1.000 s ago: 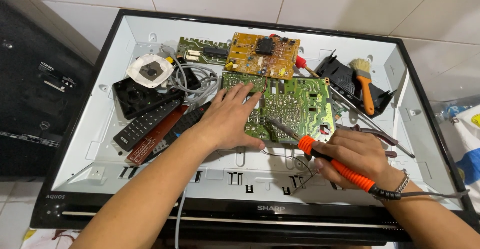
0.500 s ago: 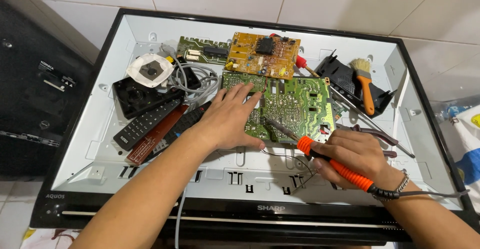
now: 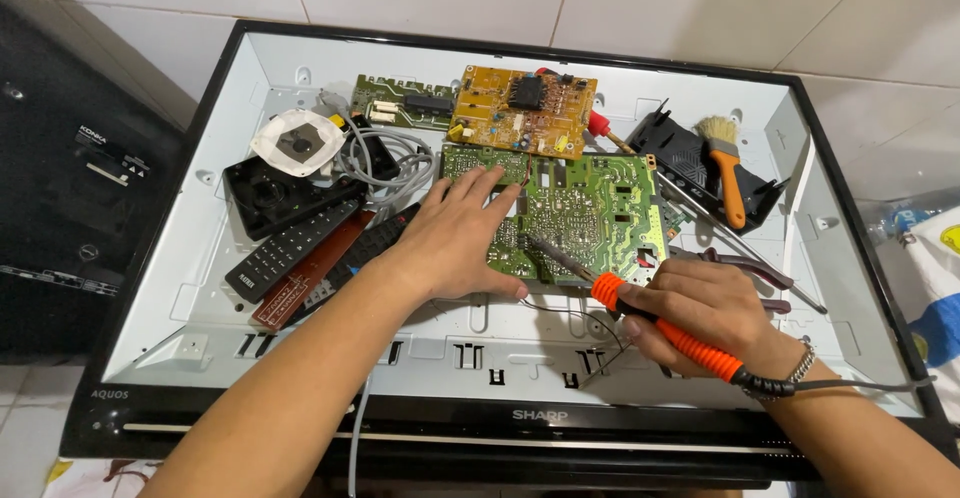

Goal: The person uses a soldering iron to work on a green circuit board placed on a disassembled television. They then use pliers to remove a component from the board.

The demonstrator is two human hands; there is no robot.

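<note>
A white metal back panel (image 3: 300, 348) of an opened television lay flat on pale floor tiles, cluttered with parts. At its centre sat a green circuit board (image 3: 600, 208). The left hand (image 3: 455, 243) pressed flat and open on the board's 9 o'clock edge, holding nothing. The right hand (image 3: 705, 313), at the board's 5 o'clock, was closed around an orange-handled soldering iron (image 3: 660, 328), whose tip touched the board. A yellow circuit board (image 3: 520, 113) lay at 12 o'clock, a paintbrush (image 3: 725, 163) at 2 o'clock, and remote controls (image 3: 290, 248) at 9 o'clock.
</note>
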